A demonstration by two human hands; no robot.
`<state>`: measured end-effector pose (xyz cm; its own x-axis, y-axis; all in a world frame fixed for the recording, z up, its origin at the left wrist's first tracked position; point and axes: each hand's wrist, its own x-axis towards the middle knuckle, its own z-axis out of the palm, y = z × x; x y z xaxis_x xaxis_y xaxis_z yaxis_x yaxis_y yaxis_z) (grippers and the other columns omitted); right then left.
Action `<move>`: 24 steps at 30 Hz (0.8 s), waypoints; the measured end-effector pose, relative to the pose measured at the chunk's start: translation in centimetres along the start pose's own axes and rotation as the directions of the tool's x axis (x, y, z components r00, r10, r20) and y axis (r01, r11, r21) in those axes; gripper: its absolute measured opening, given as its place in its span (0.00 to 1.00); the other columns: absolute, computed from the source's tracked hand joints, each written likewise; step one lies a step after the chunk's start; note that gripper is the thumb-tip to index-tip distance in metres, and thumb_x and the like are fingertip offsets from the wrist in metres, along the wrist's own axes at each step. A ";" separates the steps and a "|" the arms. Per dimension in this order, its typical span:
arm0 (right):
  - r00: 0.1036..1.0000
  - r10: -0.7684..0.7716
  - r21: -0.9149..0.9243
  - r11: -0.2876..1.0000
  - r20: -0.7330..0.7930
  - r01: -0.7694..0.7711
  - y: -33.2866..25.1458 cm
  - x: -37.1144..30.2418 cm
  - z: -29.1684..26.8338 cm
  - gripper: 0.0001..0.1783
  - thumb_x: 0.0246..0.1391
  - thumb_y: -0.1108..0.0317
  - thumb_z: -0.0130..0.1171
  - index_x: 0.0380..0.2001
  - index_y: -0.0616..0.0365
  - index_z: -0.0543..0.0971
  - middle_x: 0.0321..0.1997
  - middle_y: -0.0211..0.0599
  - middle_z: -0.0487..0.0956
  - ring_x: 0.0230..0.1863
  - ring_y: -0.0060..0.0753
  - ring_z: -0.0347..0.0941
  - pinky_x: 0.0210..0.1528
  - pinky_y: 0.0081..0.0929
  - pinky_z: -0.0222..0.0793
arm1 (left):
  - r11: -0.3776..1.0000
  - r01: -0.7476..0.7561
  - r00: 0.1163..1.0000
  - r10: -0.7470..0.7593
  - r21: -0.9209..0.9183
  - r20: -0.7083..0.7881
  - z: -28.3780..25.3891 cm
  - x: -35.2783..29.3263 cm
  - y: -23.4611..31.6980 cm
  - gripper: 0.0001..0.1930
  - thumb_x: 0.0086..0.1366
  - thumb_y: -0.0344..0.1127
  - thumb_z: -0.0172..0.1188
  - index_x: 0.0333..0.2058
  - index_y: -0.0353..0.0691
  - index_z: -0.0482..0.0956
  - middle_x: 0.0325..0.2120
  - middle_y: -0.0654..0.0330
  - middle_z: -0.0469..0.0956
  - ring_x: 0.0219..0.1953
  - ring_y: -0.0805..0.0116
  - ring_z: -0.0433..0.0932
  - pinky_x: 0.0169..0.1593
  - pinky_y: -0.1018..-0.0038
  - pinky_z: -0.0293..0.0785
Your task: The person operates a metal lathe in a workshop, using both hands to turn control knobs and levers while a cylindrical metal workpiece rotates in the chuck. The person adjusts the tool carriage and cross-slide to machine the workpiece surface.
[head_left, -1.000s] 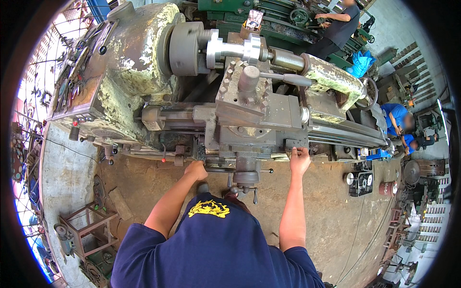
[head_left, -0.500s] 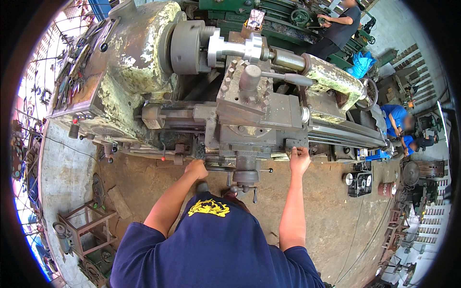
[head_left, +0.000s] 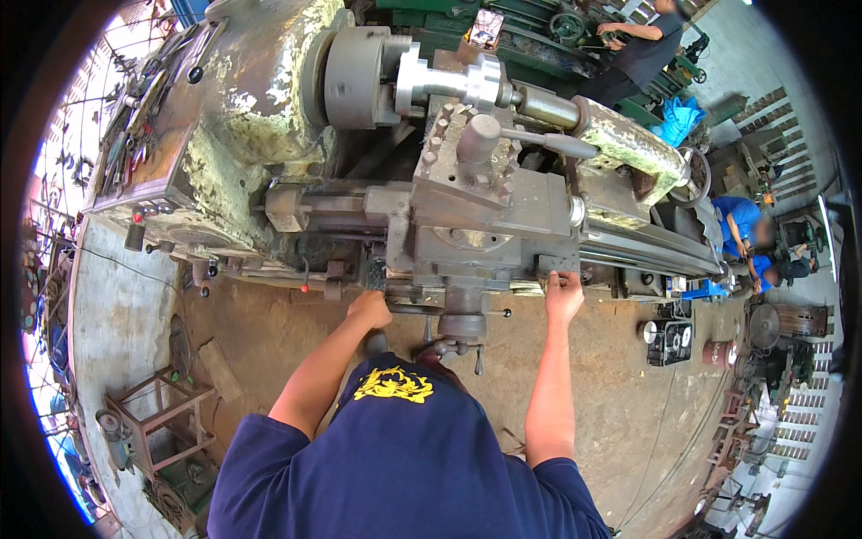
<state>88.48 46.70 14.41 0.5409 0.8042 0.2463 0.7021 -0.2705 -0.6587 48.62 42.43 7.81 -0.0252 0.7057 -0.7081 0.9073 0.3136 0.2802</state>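
Note:
In front of me stands a worn metal lathe with a grey chuck (head_left: 352,77) on the left. A bright, stepped cylindrical workpiece (head_left: 447,83) runs from the chuck to the tailstock (head_left: 624,139). Before it sits the tool post (head_left: 479,141), with a lever pointing right. My left hand (head_left: 370,309) is closed at the left end of a dark handwheel (head_left: 409,311) seen edge-on below the carriage. My right hand (head_left: 564,295) has its fingers pinched together at the dark block (head_left: 555,264) on the slide's right corner; what they grip is hidden.
A crank handle (head_left: 479,361) hangs between my hands. Tools lie on the headstock ledge (head_left: 148,175). A metal frame stand (head_left: 166,418) is at left, a black crate (head_left: 671,341) at right. One person (head_left: 642,54) works at a green machine behind; others in blue (head_left: 738,220) are farther right.
The view has shifted slightly, so the lathe appears a little higher and farther right. Both hands stay at the same places on the machine.

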 end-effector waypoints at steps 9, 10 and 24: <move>1.000 -0.002 -0.050 0.999 0.020 0.003 0.6 0.3 0.3 0.10 0.50 0.62 0.69 0.30 0.57 0.81 0.19 0.41 0.79 0.23 0.46 0.78 0.30 0.41 0.72 | 1.000 0.018 0.999 -0.018 0.007 0.029 -0.7 -0.5 0.7 0.24 0.55 0.33 0.57 0.53 0.35 0.78 0.54 0.42 0.76 0.58 0.46 0.75 0.59 0.59 0.74; 1.000 0.003 -0.061 0.998 0.022 -0.002 0.7 0.4 0.4 0.11 0.49 0.62 0.69 0.30 0.56 0.81 0.20 0.41 0.79 0.24 0.47 0.78 0.30 0.41 0.72 | 1.000 0.017 0.999 -0.017 0.009 0.028 -0.8 -0.7 0.7 0.24 0.55 0.33 0.57 0.53 0.34 0.78 0.54 0.42 0.76 0.58 0.46 0.75 0.59 0.58 0.74; 0.997 -0.017 -0.215 0.976 0.072 0.033 0.2 0.6 0.3 0.11 0.50 0.61 0.68 0.30 0.56 0.80 0.23 0.44 0.82 0.29 0.50 0.81 0.32 0.44 0.73 | 1.000 -0.020 1.000 0.020 -0.015 0.007 0.1 0.3 -0.2 0.22 0.56 0.34 0.58 0.49 0.31 0.80 0.53 0.40 0.76 0.56 0.46 0.77 0.57 0.58 0.76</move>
<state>88.79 47.27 14.19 0.4938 0.8450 0.2056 0.8026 -0.3518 -0.4818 48.51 42.54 7.46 -0.0042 0.7075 -0.7067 0.9012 0.3089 0.3039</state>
